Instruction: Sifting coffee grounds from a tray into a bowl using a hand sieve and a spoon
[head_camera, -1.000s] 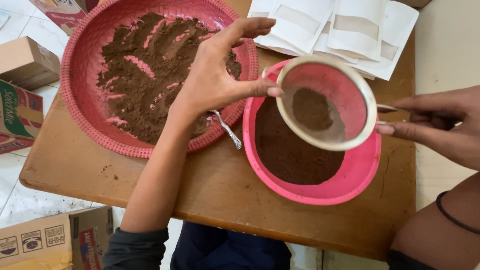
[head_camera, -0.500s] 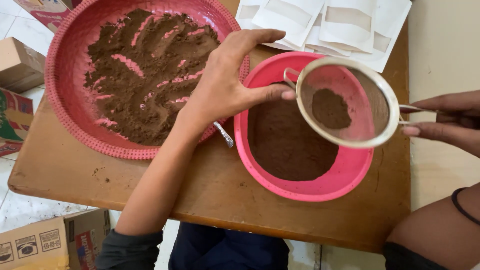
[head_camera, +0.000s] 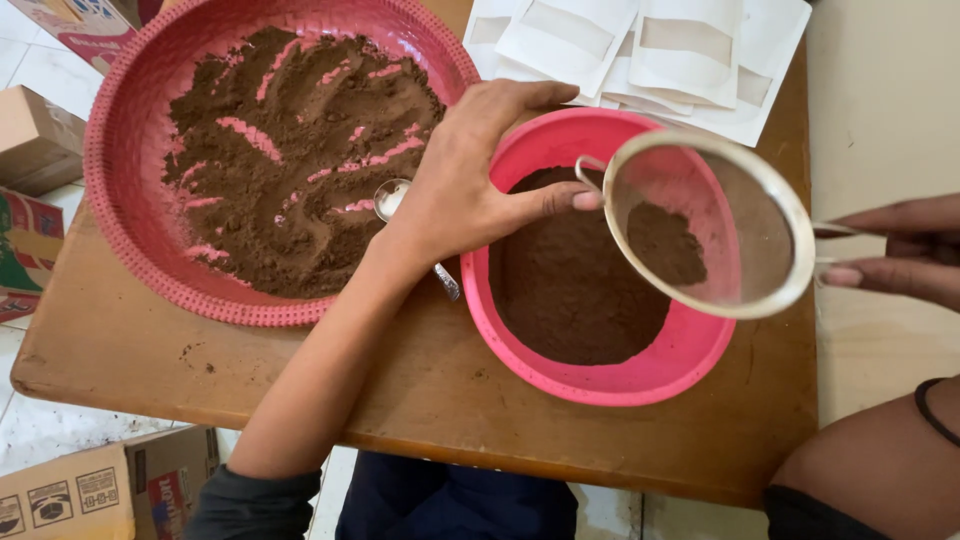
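Note:
My left hand (head_camera: 460, 190) is spread open over the gap between the two vessels, its thumb tip touching the rim of a round metal sieve (head_camera: 750, 215). My right hand (head_camera: 900, 250) pinches the sieve's handle at the right edge. The sieve is tilted above a pink bowl (head_camera: 600, 385) and holds a small clump of brown powder (head_camera: 665, 245). More sifted brown powder fills the bowl. A metal spoon (head_camera: 388, 198) lies partly hidden under my left hand.
A big red woven tray (head_camera: 110, 200) of coarse brown powder with finger tracks sits on the left of the wooden table (head_camera: 420, 390). White paper pouches (head_camera: 660, 50) lie at the far edge. Cardboard boxes (head_camera: 35, 140) stand on the floor at left.
The sieve has drifted right and tilted more, and the powder inside it has shrunk to a smaller clump. My left thumb stays against its rim.

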